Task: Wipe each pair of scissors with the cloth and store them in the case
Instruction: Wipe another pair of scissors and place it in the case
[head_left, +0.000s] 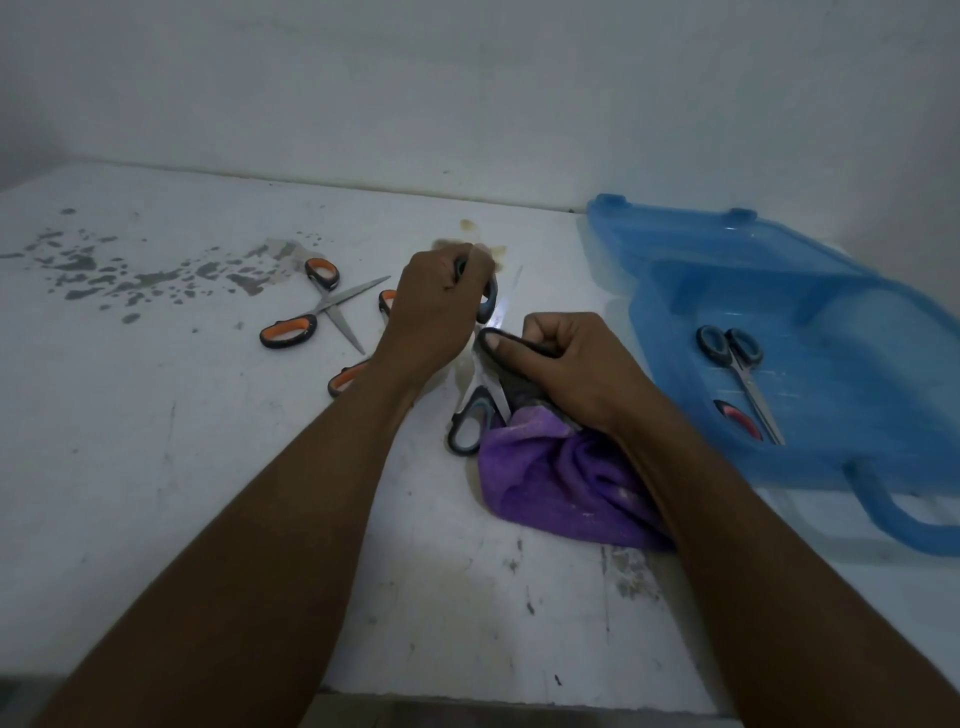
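Note:
My left hand (436, 306) grips a blue-grey scissor handle (487, 304) above the white table. My right hand (566, 364) pinches a dark fold of the purple cloth (561, 483) around the metal near the pivot. A thin blade (516, 278) points away from me. Another blue-grey handle (470, 426) lies against the cloth; I cannot tell if it belongs to the same pair. An open orange-handled pair (311, 312) lies to the left. A second orange-handled pair (345, 376) is partly hidden under my left forearm. The open blue case (831, 457) on the right holds a dark-handled pair (727, 348) and a red-handled pair (737, 421).
The table (182, 467) has grey flaked patches (130, 275) at the far left and brown stains (467, 224) behind my hands. A white wall runs along the table's far edge. The case handle (893, 514) sticks out toward the table's right front.

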